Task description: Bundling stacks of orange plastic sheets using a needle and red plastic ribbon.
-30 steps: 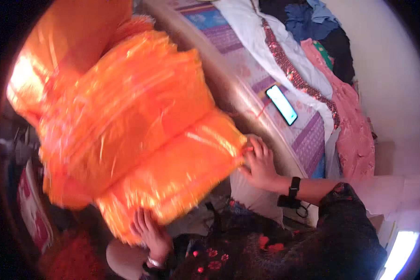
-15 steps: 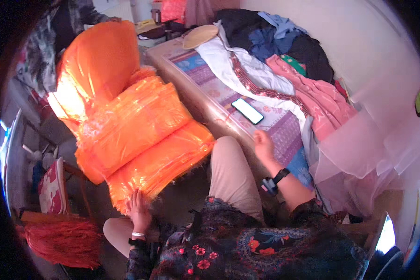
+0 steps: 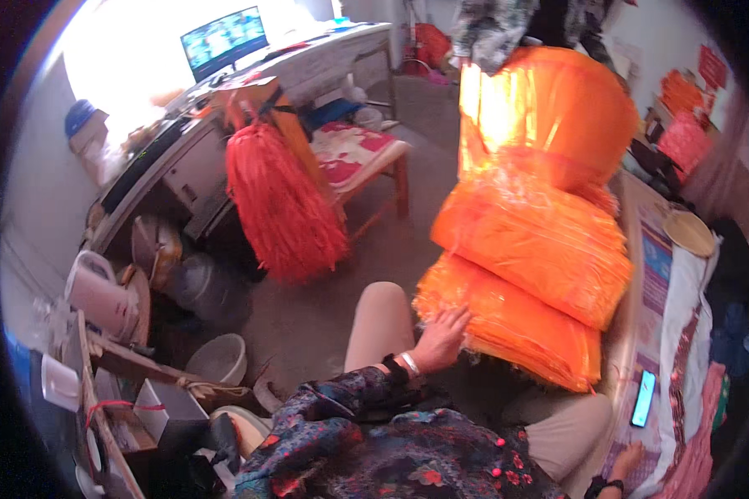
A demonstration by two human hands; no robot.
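Note:
A large pile of glossy orange plastic sheets or bags (image 3: 528, 224) stands in front of me, with two folded stacks at its near end and a rounded bulge at the far end. My left hand (image 3: 443, 337) rests against the near left edge of the lower stack, its fingers stretched out over the plastic; it is open. Far to the right, my right hand (image 3: 627, 459) lies low on the patterned bed (image 3: 653, 287), close to a phone (image 3: 642, 399) with a lit screen. Its fingers are small and blurred, so I cannot make out whether it holds anything.
Left of the pile, a bundle of red strips (image 3: 283, 200) hangs by a wooden chair with a patterned seat (image 3: 354, 154). Behind is a desk with a lit monitor (image 3: 225, 40). A bucket (image 3: 216, 359) and a wooden rack (image 3: 100, 407) are at lower left. Clothes (image 3: 691, 333) lie on the bed.
My view has swung to the left, so the desk and rack now show. My left hand stays at the lower stack's edge; my right hand remains near the phone.

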